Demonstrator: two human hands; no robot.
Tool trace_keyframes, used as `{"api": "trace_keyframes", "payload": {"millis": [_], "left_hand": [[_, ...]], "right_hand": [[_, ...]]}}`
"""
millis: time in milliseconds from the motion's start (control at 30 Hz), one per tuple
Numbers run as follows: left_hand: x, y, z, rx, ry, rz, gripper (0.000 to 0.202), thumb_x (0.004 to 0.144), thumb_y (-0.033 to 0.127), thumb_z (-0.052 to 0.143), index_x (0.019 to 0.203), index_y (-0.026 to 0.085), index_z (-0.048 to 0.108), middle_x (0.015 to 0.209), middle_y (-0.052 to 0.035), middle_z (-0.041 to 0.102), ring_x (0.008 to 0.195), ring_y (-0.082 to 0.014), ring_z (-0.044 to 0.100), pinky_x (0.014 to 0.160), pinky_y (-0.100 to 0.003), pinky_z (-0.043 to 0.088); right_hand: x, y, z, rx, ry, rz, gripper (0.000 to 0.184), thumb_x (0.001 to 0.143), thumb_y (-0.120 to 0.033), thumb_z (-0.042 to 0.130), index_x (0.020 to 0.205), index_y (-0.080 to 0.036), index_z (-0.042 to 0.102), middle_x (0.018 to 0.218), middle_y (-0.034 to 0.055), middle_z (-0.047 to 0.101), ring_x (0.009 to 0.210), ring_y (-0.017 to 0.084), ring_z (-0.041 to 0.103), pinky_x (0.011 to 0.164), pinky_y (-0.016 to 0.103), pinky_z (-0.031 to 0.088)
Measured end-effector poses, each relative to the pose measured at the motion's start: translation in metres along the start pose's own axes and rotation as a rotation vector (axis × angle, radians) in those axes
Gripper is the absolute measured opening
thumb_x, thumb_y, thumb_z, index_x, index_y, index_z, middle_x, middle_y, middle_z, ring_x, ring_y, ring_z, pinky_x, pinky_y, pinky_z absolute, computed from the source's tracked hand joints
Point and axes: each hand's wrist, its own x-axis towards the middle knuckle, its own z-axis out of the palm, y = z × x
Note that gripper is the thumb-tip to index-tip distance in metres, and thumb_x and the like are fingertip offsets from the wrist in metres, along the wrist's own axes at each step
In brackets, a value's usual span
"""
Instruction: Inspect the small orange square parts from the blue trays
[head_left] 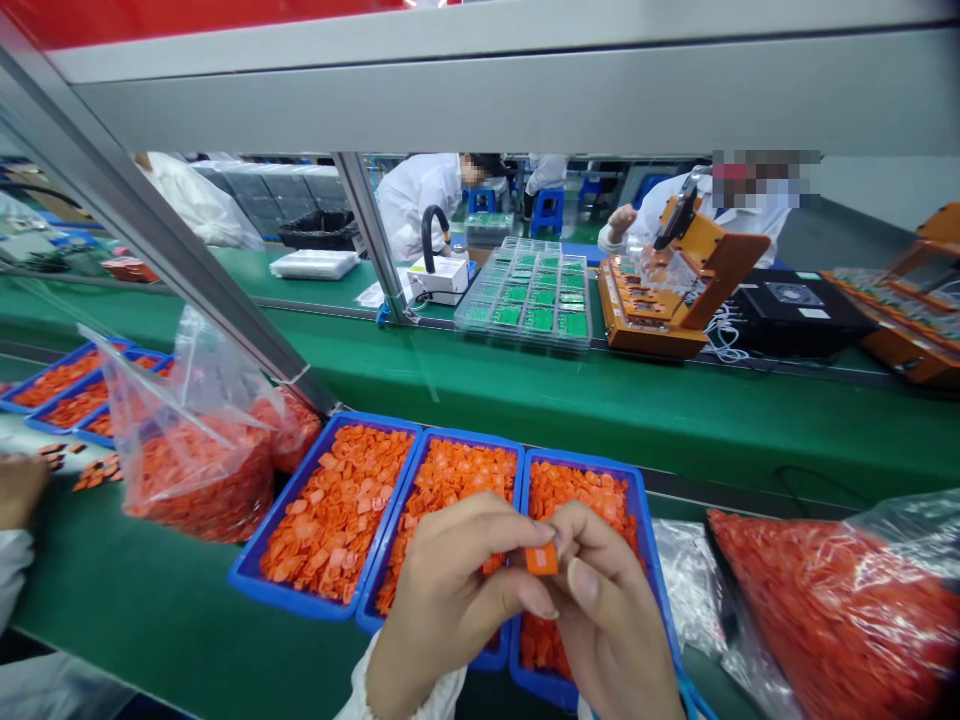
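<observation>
My left hand [442, 600] and my right hand [607, 610] meet low in the middle of the head view, both pinched on one small orange plastic piece [541, 559] held between thumbs and fingertips. They hover over three blue trays side by side: the left blue tray [255, 560], the middle blue tray [472, 438] and the right blue tray [577, 460], each filled with several loose orange pieces. The wrists wear white sleeves.
A clear bag of orange pieces [195, 470] stands left of the trays; another bag [832, 610] lies at the right. More blue trays [52, 380] sit far left beside another person's hand [19, 490]. Across the green belt [600, 400] are a circuit-board tray [529, 295], orange fixtures [667, 290] and workers in white.
</observation>
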Motion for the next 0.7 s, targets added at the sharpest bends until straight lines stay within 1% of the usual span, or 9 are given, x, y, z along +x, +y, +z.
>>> {"api": "trace_keyframes", "payload": {"millis": [167, 267, 367, 467, 600, 700], "left_hand": [[0.000, -0.001, -0.002, -0.017, 0.009, 0.003, 0.032, 0.091, 0.051, 0.073, 0.099, 0.020, 0.073, 0.074, -0.0008, 0.073, 0.065, -0.0106, 0.066, 0.060, -0.019, 0.052], [-0.001, -0.004, -0.002, -0.059, 0.014, 0.010, 0.033, 0.087, 0.051, 0.077, 0.099, 0.021, 0.072, 0.074, -0.0007, 0.073, 0.064, -0.0112, 0.065, 0.062, -0.020, 0.053], [-0.001, -0.005, -0.001, -0.115, 0.006, 0.002, 0.035, 0.086, 0.054, 0.076, 0.095, 0.021, 0.072, 0.073, -0.0001, 0.071, 0.066, -0.0104, 0.065, 0.063, -0.020, 0.053], [-0.002, -0.005, 0.001, -0.155, -0.016, -0.017, 0.037, 0.085, 0.057, 0.076, 0.097, 0.021, 0.073, 0.074, -0.0002, 0.069, 0.068, -0.0100, 0.065, 0.064, -0.019, 0.053], [-0.001, -0.004, -0.001, -0.200, -0.101, -0.033, 0.040, 0.086, 0.058, 0.075, 0.107, 0.023, 0.075, 0.079, -0.0019, 0.071, 0.069, -0.0099, 0.066, 0.064, -0.018, 0.052], [0.000, -0.005, -0.002, -0.223, -0.136, -0.047, 0.039, 0.087, 0.056, 0.076, 0.107, 0.023, 0.077, 0.079, -0.0027, 0.070, 0.069, -0.0107, 0.067, 0.061, -0.019, 0.050]], "right_hand": [[0.000, 0.005, -0.006, -0.070, -0.037, 0.000, 0.031, 0.086, -0.052, 0.079, 0.087, -0.022, 0.071, 0.072, -0.0032, 0.049, 0.063, 0.012, 0.038, 0.056, 0.022, 0.037], [-0.003, 0.009, -0.009, -0.135, -0.017, -0.013, 0.031, 0.087, -0.053, 0.077, 0.086, -0.022, 0.074, 0.067, -0.0039, 0.046, 0.060, 0.012, 0.038, 0.053, 0.023, 0.036], [-0.006, 0.010, -0.011, -0.222, 0.010, -0.035, 0.032, 0.088, -0.052, 0.076, 0.083, -0.021, 0.075, 0.063, -0.0041, 0.043, 0.057, 0.013, 0.038, 0.051, 0.024, 0.033], [-0.007, 0.007, -0.010, -0.262, 0.002, -0.057, 0.034, 0.088, -0.053, 0.076, 0.078, -0.021, 0.072, 0.062, -0.0048, 0.041, 0.056, 0.012, 0.036, 0.051, 0.025, 0.033], [-0.005, 0.003, -0.006, -0.268, -0.012, -0.087, 0.040, 0.085, -0.054, 0.076, 0.068, -0.020, 0.063, 0.059, -0.0051, 0.041, 0.056, 0.012, 0.036, 0.052, 0.025, 0.033], [-0.004, 0.003, -0.005, -0.273, 0.008, -0.110, 0.040, 0.084, -0.054, 0.077, 0.068, -0.020, 0.063, 0.058, -0.0049, 0.042, 0.054, 0.012, 0.035, 0.050, 0.025, 0.032]]}}
